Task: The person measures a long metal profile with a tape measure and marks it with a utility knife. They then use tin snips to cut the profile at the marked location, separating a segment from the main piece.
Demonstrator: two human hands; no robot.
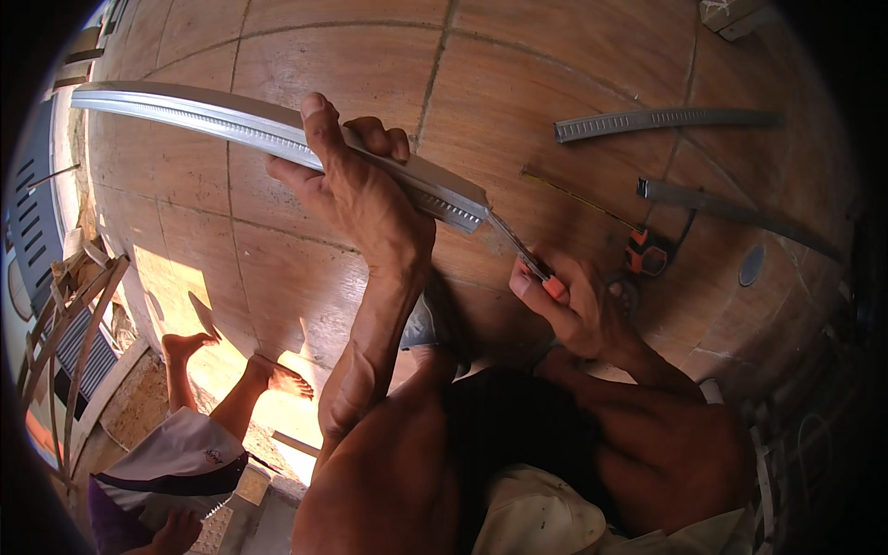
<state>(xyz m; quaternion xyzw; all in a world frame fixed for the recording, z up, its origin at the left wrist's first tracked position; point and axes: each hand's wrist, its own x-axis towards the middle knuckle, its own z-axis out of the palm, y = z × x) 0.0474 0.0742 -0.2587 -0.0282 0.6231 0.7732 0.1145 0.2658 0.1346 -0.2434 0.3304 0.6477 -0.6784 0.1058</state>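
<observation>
My left hand (pixel 356 190) is closed around a long silver metal channel (pixel 222 122) with a row of slots along its side. The channel runs from the far left down toward the middle, tilted, above the tiled floor. My right hand (pixel 583 310) grips tin snips (pixel 513 242) with red-orange handles. Their blades meet the channel's near right end; whether they bite into the metal is hard to tell. Just beyond my right hand lies an orange and black tape measure (pixel 646 252), its yellow blade (pixel 583 199) pulled out across the tiles.
Two more metal channels, one slotted (pixel 666 122) and one darker (pixel 740 215), rest on the floor at right. Another person's bare legs (pixel 236 393) and light clothing show at lower left, near a sunlit patch. A wooden frame (pixel 79 314) stands at the left edge.
</observation>
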